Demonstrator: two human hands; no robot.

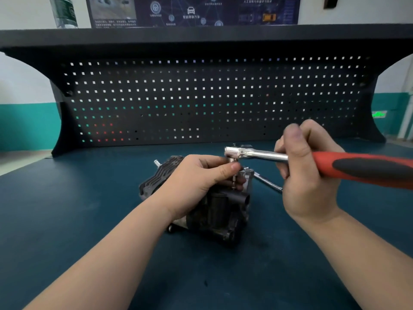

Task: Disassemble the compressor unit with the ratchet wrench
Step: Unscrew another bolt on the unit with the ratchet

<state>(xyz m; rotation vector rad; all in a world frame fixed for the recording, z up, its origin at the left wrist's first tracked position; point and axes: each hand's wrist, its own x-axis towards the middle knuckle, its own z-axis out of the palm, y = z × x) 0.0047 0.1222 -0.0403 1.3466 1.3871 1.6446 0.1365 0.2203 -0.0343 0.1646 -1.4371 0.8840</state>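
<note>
At the centre of a blue-green workbench mat (67, 220), a dark finned metal compressor unit (214, 211) lies under the left hand (196, 184), whose fingers pinch the socket and bit beneath the head of a chrome, red-handled ratchet wrench (290, 158). The right hand (306, 173), at 3 o'clock, wraps the shank. Should the bit sit crooked, it could slip and round the fastener.

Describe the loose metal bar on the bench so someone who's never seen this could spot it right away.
Start at the dark compressor in the middle of the blue bench. Just right of it, between the hands, a thin silver bar lies flat on the bench. Unlike the ratchet held above it, it has no red grip and nobody holds it.
</note>
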